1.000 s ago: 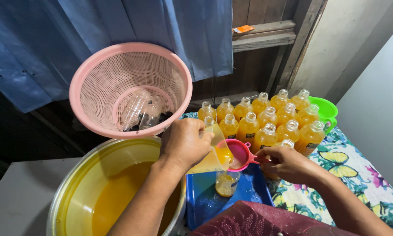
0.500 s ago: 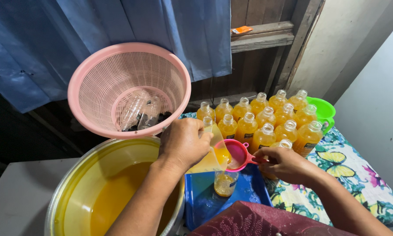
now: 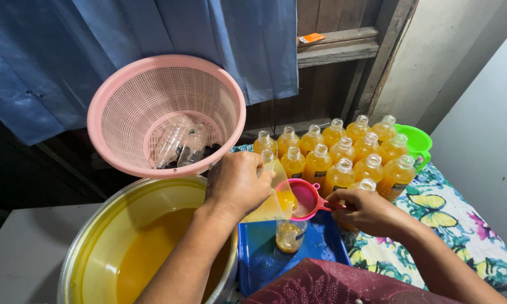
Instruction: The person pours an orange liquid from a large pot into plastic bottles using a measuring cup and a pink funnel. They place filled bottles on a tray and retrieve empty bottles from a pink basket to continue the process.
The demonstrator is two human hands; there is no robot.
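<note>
left hand (image 3: pixel 238 184): bare, no ring or glove seen
left forearm (image 3: pixel 180 264): uncovered, no sleeve or watch shown
right hand (image 3: pixel 365 211): bare, no jewellery seen
right forearm (image 3: pixel 445 267): uncovered to the frame edge
garment (image 3: pixel 327 286): dark red patterned fabric, seen at the bottom edge

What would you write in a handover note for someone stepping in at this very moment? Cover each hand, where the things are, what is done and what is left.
Left hand: tilts a clear jug of orange liquid into the funnel.
Right hand: holds the pink funnel by its handle above the bottle.
Bottle: upright on the blue tray, only partly filled.
Done: a cluster of filled bottles, uncapped, stands on the patterned cloth.
Left: the big basin holds plenty of liquid; empty bottles lie in the pink basket.
</note>
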